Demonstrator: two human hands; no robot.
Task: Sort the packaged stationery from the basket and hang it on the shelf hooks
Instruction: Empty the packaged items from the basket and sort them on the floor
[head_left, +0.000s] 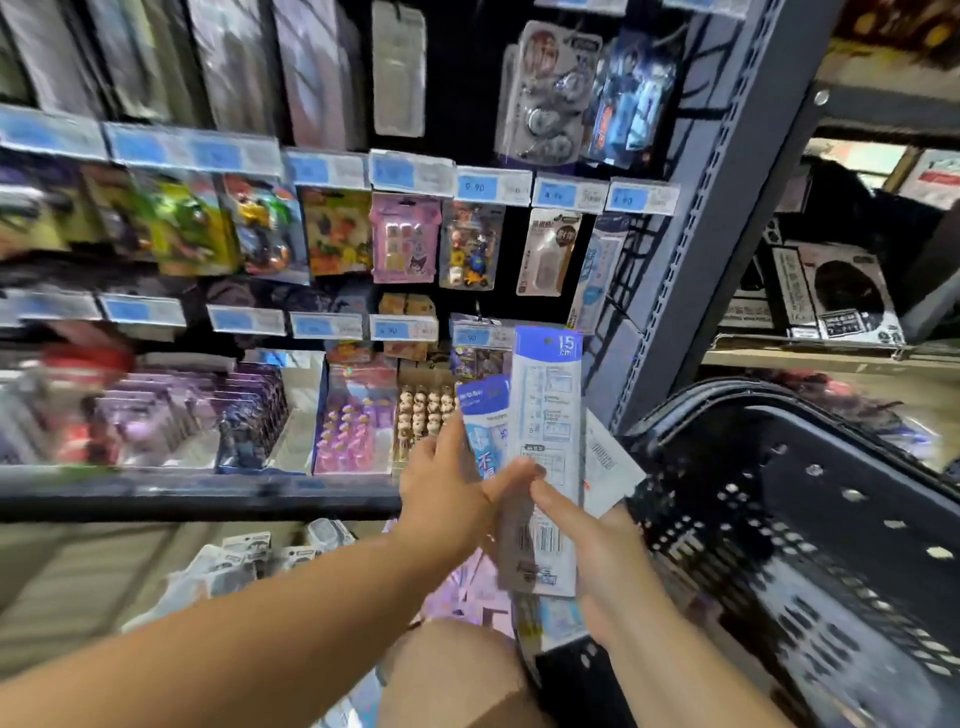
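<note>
Between my hands stands a long white pack with a blue top marked 15 cm (546, 415), upright and facing me with its barcode side. My left hand (452, 493) grips a shorter blue and white pack (485, 431) just behind it, thumb reaching across to the long pack. My right hand (597, 545) holds the long pack's lower part with the fingers curled round its edge; another white pack with a barcode (608, 467) fans out behind. The black plastic basket (810, 519) sits at the right, beside my right wrist.
The shelf wall ahead carries packaged goods on hooks (548, 249) under blue price tags (493, 187). A grey slotted upright (691, 249) separates it from the bay on the right. Boxed items stand on the lower shelf ledge (208, 493), and more packs lie on the floor below.
</note>
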